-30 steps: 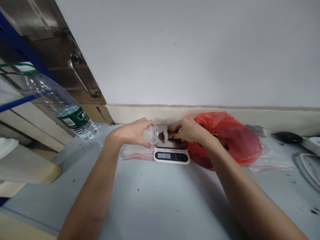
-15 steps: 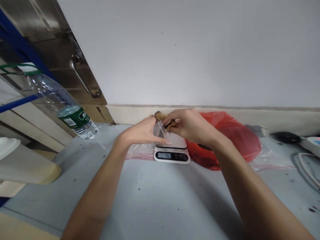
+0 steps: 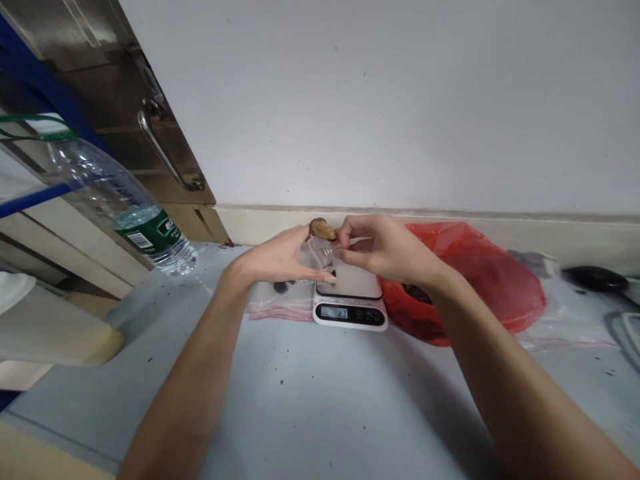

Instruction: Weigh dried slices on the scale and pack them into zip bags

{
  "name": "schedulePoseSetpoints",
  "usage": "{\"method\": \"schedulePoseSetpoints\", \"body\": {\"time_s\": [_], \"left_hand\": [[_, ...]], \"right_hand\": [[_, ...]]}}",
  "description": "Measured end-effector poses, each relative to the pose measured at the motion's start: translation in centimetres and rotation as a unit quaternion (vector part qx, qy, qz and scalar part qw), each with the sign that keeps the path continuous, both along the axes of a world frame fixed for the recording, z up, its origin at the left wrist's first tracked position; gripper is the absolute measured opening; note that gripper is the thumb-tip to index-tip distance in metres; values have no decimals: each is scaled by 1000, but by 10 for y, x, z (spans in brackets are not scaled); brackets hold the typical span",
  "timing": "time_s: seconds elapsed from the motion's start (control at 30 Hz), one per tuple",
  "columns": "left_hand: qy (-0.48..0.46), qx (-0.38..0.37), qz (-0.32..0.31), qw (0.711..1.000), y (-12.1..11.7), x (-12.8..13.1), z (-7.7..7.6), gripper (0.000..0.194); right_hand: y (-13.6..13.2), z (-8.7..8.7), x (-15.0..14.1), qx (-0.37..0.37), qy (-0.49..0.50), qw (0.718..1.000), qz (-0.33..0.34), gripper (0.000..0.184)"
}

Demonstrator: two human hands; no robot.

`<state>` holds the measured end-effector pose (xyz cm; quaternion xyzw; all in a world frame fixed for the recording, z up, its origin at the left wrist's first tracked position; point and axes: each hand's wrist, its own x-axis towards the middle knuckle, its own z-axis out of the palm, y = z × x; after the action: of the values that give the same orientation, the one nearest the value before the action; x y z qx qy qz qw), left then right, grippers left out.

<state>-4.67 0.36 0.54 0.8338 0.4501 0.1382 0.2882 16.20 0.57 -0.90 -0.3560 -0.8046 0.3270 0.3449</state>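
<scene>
Over a small white digital scale [image 3: 353,315], my left hand [image 3: 275,257] curls round a small clear zip bag [image 3: 320,252], thumb in front. A brown, wrinkled piece like a dried mushroom [image 3: 323,229] sticks up at the bag's mouth, beside my left fingertips. My right hand [image 3: 383,245] is closed in a pinch at the bag's right edge, close to the brown piece. The scale's display seems to read 23. Whether the bag's bottom rests on the scale's plate is hidden.
A red plastic bag [image 3: 480,280] with dark contents lies right of the scale. A flat clear bag [image 3: 280,307] lies left of it. A water bottle [image 3: 150,227] and a whitish plastic container [image 3: 55,327] stand at left. The wall [image 3: 380,107] rises behind.
The brown piece in my right fingers has gone from them, and those fingers now pinch at the bag's edge. The scale's reading has changed from about 100 to about 23.
</scene>
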Motion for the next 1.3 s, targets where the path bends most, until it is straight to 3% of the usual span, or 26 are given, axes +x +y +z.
{"method": "schedulePoseSetpoints", "body": {"time_s": [0.33,0.5,0.67,0.77,0.83,0.9,1.03,1.17,1.3], "left_hand": [[73,2,31,997,2,-3,-3,63],[36,-11,21,999,1,-7,-1,69],[18,-23,24,999,1,-12,3,76],[31,-15,42,999,1,-19,6,79],[67,0,67,996,1,-24,7,81],[108,5,81,991,1,-27,7,84],[175,-7,81,981,3,-26,1,89],[200,-6,71,977,6,-21,-5,92],[156,38,57,985,5,-17,-7,87]], "right_hand": [[9,-16,-10,-33,105,991,-70,46],[8,-13,-3,-66,150,985,-51,41],[5,-7,-5,-14,99,995,-11,25],[7,-13,-11,24,35,996,-75,12],[8,-20,-15,29,-87,989,-116,14],[9,-27,-18,3,-206,974,-99,19],[10,-35,-20,-31,-262,961,-80,26],[12,-28,-12,-27,-173,980,-90,23],[7,-12,-1,-36,35,999,-11,24]]}}
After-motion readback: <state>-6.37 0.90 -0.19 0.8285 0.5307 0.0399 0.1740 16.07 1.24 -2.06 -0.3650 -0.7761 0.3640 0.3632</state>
